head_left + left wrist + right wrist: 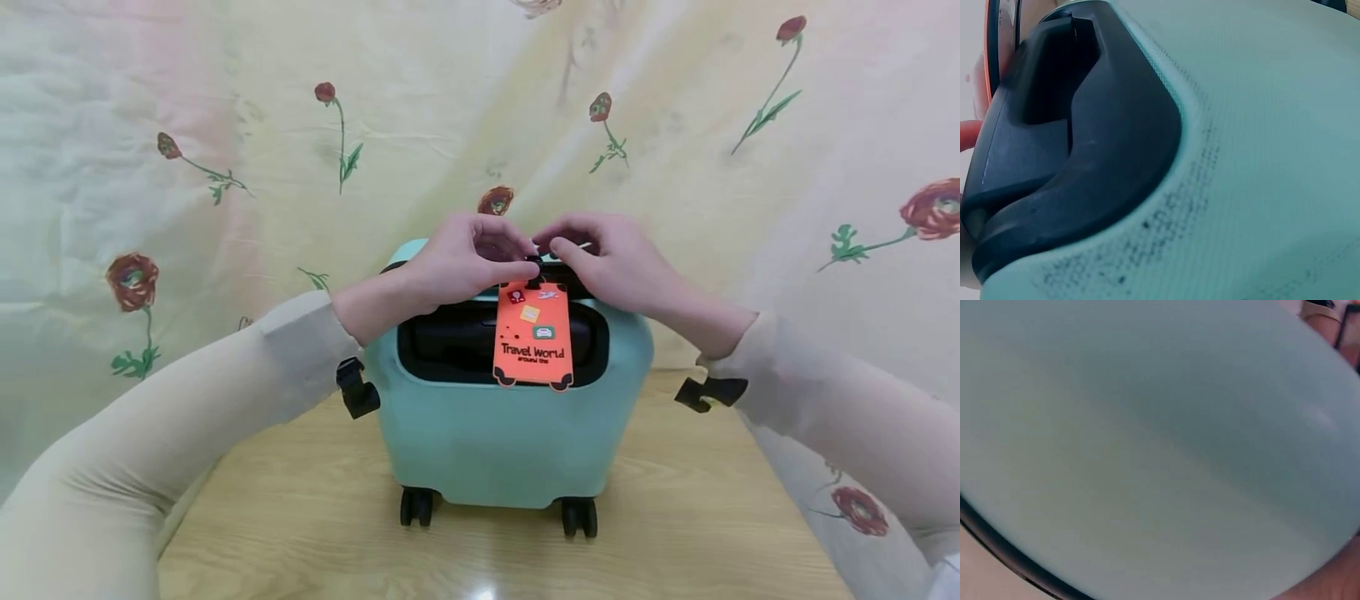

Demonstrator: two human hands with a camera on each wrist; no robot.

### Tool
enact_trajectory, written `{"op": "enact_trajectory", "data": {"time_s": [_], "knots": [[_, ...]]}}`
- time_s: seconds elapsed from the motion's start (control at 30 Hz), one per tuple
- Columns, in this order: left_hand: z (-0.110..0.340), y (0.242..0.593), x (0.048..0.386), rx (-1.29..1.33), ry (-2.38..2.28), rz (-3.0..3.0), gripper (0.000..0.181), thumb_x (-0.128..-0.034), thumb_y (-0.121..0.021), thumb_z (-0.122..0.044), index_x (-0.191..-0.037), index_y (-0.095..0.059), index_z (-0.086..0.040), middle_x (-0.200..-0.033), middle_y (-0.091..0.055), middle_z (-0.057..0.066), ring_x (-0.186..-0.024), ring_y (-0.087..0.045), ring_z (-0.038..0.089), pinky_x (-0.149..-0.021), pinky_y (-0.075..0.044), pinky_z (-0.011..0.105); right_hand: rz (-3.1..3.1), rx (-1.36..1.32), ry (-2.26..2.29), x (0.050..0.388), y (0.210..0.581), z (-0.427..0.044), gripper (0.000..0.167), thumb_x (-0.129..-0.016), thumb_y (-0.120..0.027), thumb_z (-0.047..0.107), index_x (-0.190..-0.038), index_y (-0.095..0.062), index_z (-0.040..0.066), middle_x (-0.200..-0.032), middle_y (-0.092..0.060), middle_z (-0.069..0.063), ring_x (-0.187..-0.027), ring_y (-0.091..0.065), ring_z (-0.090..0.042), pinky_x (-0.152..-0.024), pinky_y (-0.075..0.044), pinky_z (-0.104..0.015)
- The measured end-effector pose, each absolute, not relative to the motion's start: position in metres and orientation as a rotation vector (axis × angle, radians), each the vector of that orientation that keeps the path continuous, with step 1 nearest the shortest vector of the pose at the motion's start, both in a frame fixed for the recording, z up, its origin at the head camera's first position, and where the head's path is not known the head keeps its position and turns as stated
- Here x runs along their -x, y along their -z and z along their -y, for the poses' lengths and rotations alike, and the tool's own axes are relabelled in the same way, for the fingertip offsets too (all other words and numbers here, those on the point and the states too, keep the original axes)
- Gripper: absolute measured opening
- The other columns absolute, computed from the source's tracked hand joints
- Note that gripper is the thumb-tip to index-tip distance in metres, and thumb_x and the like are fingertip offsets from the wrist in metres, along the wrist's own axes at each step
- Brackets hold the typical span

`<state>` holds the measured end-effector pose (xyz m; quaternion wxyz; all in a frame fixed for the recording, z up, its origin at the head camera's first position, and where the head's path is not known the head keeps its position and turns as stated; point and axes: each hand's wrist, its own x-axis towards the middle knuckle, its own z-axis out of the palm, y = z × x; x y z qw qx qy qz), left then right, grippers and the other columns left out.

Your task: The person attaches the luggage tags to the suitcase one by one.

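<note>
A mint-green suitcase (495,446) stands upright on its wheels, with a black handle recess (442,346) in the side facing me. Over that recess hangs an orange luggage tag (532,337) reading "Travel World", on a short black strap (533,282). My left hand (461,260) pinches the strap between thumb and fingers, just above the tag. From the other side, my right hand (618,260) holds the strap's upper part at its fingertips. The left wrist view shows the black handle (1125,125) up close; the right wrist view is mostly suitcase shell (1147,456).
The suitcase rests on a light wooden table (300,508). Behind it hangs a pale curtain (420,125) printed with red flowers. Black wheels (579,517) show under the suitcase's front corners. Black straps (357,387) hang at both sleeve cuffs.
</note>
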<state>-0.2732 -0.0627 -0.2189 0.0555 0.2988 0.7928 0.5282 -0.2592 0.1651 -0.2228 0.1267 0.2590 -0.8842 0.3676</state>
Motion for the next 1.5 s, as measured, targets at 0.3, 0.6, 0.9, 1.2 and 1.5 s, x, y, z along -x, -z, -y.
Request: {"op": "enact_trajectory", "data": {"time_s": [0.3,0.6,0.9,1.2,1.5], "knots": [[0.064,0.223,0.268,-0.985,-1.628,-2.37,0.014,-0.096,-0.079,-0.009,-0.109,-0.077,-0.005,-0.101,-0.078,0.01,-0.092,-0.074,0.022,-0.084,-0.061,0.029,2.811,-0.83,-1.355,0.266,0.205,-0.16,0.016,-0.109,-0.056,0.015,-0.118,-0.065,0.005,-0.109,-0.073,-0.004,-0.103,-0.064,-0.02,-0.096,-0.05,-0.028],[0.056,0.217,0.269,-0.929,-1.647,-2.404,0.015,-0.0981,-0.077,-0.012,-0.112,-0.078,-0.007,-0.107,-0.079,0.009,-0.099,-0.076,0.021,-0.09,-0.06,0.031,2.534,-0.758,-1.435,0.258,0.2,-0.161,0.012,-0.109,-0.058,0.011,-0.118,-0.059,0.003,-0.096,-0.066,0.003,-0.09,-0.065,-0.015,-0.084,-0.052,-0.023],[0.05,0.206,0.271,-0.694,-1.588,-2.483,0.025,-0.0984,-0.079,-0.032,-0.116,-0.078,-0.013,-0.11,-0.082,0.003,-0.104,-0.076,0.014,-0.1,-0.059,0.033,2.418,-0.777,-1.418,0.261,0.193,-0.166,0.013,-0.102,-0.068,0.007,-0.114,-0.071,0.002,-0.092,-0.076,0.006,-0.083,-0.074,-0.012,-0.082,-0.059,-0.018],[0.052,0.205,0.272,-0.741,-1.509,-2.554,0.02,-0.0955,-0.082,-0.031,-0.109,-0.085,-0.016,-0.103,-0.082,0.0,-0.1,-0.07,0.014,-0.088,-0.057,0.029,2.184,-0.873,-1.315,0.252,0.206,-0.154,0.009,-0.099,-0.067,-0.001,-0.105,-0.07,-0.005,-0.09,-0.071,0.002,-0.08,-0.072,-0.009,-0.078,-0.058,-0.016],[0.049,0.211,0.273,-0.841,-1.46,-2.636,0.018,-0.0947,-0.083,-0.03,-0.104,-0.087,-0.014,-0.088,-0.081,0.001,-0.088,-0.069,0.016,-0.076,-0.055,0.027,2.018,-0.845,-1.318,0.251,0.216,-0.154,0.006,-0.098,-0.065,-0.005,-0.103,-0.068,-0.006,-0.09,-0.067,0.007,-0.077,-0.067,-0.007,-0.077,-0.057,-0.015]]}}
